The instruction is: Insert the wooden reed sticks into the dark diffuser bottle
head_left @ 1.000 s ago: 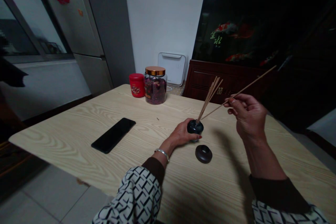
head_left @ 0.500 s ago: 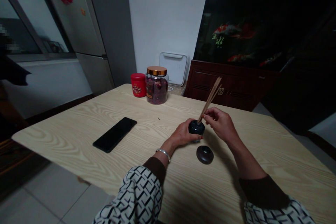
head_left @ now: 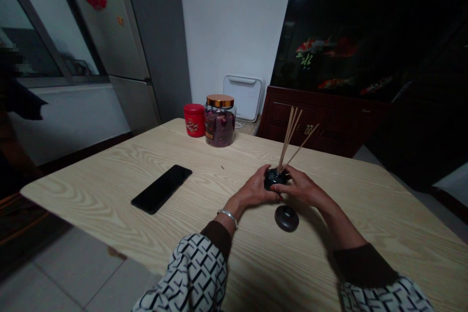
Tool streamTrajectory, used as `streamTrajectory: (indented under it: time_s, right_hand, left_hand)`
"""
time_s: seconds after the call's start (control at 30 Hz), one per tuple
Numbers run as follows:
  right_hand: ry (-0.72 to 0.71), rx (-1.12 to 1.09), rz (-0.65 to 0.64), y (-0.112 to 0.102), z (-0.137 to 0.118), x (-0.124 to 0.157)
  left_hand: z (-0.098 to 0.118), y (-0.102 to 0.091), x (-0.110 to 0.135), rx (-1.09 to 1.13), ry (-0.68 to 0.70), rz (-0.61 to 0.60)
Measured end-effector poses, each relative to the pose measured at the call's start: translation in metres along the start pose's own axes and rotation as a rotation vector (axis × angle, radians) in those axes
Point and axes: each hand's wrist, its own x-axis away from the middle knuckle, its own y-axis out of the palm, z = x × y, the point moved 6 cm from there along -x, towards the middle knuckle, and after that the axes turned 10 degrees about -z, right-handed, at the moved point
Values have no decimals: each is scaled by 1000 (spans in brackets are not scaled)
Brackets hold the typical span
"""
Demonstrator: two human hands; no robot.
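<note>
A small round dark bottle (head_left: 274,179), like a reed diffuser, stands between my two hands. Thin brown reed sticks (head_left: 288,139) rise from its neck, most in a bunch and one leaning well to the right. My left hand (head_left: 258,187) is closed around the bottle's left side, thumb at the front. From the other side my right hand (head_left: 302,186) wraps the bottle too, its thumb across the front. Just in front of the bottle a round dark lid (head_left: 287,218) with a dimpled middle lies on the table. The bottle's base is hidden by my fingers.
A black phone (head_left: 162,188) lies on the wooden table (head_left: 204,209) to the left. At the far edge stand a red canister (head_left: 194,121) and a glass jar (head_left: 220,122) with a copper-coloured lid. A tiny stick fragment (head_left: 222,167) lies mid-table. Behind is a fish tank (head_left: 336,34).
My right hand has let go of the sticks and moved down onto the bottle. The sticks have spread, with one now tilting away to the right. My left hand stays on the bottle.
</note>
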Motion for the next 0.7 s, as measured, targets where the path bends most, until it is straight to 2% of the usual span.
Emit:
streamTrajectory:
  time_s: [0.23,0.37,0.43,0.57,0.7]
  right_hand:
    - [90,122,153,-15,26,-32]
    - [105,141,195,-24,36,-55]
    - [92,101,249,-25,41,-58]
    - [141,-59,414,-12,60,-30]
    - [217,-303,423,8,71,14]
  left_hand:
    - [-13,-13,-1,-72,-36,141]
    - [-15,-16,-3,-74,-41,175]
    - [-14,-17,-4,-58,-44,184]
    - [-9,-17,-2,-17,-28,183]
    - [1,-15,5,-21,-79,215]
